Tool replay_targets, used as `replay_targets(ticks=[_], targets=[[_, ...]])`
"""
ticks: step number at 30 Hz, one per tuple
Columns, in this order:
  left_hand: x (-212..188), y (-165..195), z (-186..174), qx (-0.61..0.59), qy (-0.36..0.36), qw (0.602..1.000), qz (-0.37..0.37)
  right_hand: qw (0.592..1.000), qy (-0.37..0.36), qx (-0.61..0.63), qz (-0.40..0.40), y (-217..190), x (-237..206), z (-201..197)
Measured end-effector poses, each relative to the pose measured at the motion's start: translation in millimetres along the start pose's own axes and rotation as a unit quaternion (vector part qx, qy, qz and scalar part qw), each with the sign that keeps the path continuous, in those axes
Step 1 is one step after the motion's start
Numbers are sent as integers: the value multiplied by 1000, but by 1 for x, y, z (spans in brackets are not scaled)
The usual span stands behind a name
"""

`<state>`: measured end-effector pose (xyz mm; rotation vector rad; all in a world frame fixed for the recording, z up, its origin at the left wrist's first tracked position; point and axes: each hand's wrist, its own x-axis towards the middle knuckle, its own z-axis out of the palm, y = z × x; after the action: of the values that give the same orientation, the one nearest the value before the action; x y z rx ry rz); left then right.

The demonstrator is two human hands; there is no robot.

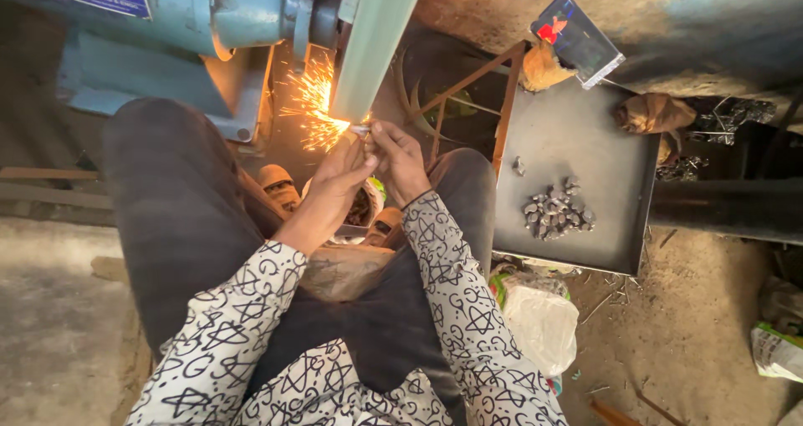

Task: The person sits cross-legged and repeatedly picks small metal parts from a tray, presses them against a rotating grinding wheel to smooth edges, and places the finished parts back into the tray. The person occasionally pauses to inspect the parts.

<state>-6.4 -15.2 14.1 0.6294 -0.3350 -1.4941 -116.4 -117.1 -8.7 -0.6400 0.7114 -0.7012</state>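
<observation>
The left hand (339,175) and right hand (397,154) pinch one small metal piece (360,129) together. It touches the grinding belt (376,41), throwing sparks (314,108).

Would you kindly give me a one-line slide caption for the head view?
Both hands, left hand and right hand, press a small metal piece against a grinding belt, throwing sparks.

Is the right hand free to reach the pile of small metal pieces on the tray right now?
Probably not: the right hand and left hand both pinch a small workpiece against the grinder. The pile on the tray lies unobstructed.
</observation>
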Motion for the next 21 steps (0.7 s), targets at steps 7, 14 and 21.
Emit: replay_targets(ticks=[7,14,21], targets=[[-26,-14,-18,441,-32,893,-84,759,174,-571,-260,-67,-64,-60],[-37,-27,-11,715,-150,664,-158,475,279,-797,-247,-119,-64,-185],[-19,-26,-5,486,-19,866,-118,811,203,-504,-216,-106,-47,-98]])
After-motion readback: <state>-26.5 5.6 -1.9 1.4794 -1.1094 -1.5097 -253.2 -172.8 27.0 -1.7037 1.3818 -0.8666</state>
